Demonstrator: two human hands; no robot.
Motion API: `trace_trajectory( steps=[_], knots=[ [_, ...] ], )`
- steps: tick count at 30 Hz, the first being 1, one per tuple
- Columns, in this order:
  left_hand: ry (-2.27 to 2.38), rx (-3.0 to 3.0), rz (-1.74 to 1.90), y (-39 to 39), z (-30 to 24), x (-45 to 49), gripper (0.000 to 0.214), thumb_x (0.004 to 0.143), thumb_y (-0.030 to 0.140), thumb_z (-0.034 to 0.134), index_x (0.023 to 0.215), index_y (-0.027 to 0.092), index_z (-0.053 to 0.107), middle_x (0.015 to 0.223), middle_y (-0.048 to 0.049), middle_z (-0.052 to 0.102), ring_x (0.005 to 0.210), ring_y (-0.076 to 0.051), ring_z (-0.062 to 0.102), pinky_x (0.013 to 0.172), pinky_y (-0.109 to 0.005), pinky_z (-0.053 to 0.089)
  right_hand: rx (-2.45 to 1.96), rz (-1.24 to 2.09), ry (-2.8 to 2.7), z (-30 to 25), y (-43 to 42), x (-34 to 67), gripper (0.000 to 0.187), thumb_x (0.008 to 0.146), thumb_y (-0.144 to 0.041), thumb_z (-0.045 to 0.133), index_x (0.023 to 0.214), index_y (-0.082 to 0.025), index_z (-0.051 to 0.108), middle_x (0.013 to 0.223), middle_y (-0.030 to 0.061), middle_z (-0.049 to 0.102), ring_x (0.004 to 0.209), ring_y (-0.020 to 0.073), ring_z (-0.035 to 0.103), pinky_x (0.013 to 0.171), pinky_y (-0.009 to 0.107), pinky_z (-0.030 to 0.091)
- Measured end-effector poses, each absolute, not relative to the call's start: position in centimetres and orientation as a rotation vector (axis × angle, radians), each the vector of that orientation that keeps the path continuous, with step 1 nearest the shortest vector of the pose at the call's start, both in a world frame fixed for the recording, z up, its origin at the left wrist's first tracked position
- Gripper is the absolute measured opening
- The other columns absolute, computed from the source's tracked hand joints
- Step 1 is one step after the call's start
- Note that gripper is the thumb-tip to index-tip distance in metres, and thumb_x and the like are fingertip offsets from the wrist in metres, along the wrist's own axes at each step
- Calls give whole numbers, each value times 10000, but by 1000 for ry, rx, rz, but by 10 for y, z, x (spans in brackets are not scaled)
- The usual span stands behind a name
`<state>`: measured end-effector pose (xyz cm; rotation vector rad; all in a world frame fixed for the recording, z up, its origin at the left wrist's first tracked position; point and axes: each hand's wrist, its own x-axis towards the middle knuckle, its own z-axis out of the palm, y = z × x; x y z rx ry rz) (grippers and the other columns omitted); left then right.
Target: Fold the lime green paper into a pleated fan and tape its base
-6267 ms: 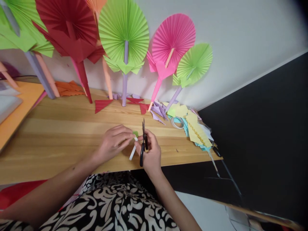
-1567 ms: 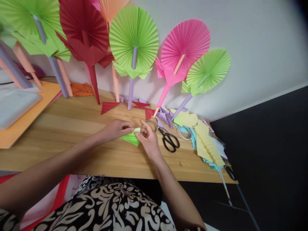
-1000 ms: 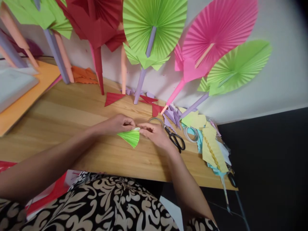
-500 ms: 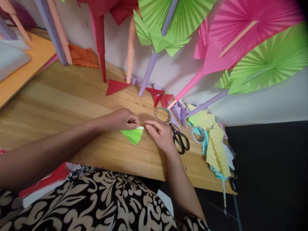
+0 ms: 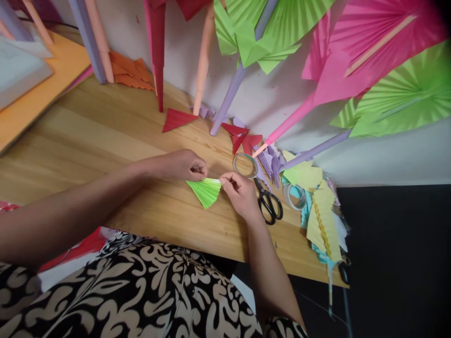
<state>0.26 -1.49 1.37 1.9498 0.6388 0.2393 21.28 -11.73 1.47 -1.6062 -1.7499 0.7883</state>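
Observation:
A small piece of bright green pleated paper (image 5: 205, 193) is fanned out just over the wooden table, with a white strip along its upper edge. My left hand (image 5: 190, 165) is closed, its fingertips at the paper's upper edge, partly covering it. At the paper's upper right corner, the thumb and fingers of my right hand (image 5: 241, 191) are pinched together. Black-handled scissors (image 5: 269, 204) lie just right of my right hand. A roll of tape (image 5: 245, 165) rests beyond it, over the scissors' blades.
Red folded paper pieces (image 5: 179, 119) lie near the wall. Large green (image 5: 275, 37) and pink paper fans (image 5: 373, 51) on paper stems lean there. A second tape roll (image 5: 295, 196) and yellow paper scraps (image 5: 322, 220) are at the right. An orange sheet (image 5: 66, 58) lies far left.
The view has shifted slightly, so the table things appear further right. My right fingertips are now at the green paper's corner; before, a small gap showed there. The left hand stays closed.

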Motion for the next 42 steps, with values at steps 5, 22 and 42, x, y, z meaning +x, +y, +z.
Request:
trace_trajectory(
  steps=[5,22,42],
  knots=[
    [650,1935,258,-15,15,3,170,756,258,565,721,160,699,620,33,631,584,-91,511,585,-193,336,-1588,971,-1586,14,-117,216,309,928,-452,544,955,-199,719,680,-13,601,565,109,491,525,233,384],
    [695,1634,215,-14,16,2,470,886,589,531,677,175,605,556,-12,592,478,-132,537,482,-247,388,-1598,726,-1436,13,-118,217,224,886,-405,615,892,-208,722,699,-7,656,567,114,542,552,245,449],
    [521,1313,647,-21,6,9,273,867,354,684,1051,160,636,825,-22,736,764,-138,686,748,-284,556,-1193,972,-985,8,-114,221,340,928,-419,588,1231,-267,588,1084,63,677,933,206,681,640,323,601]
  ],
)
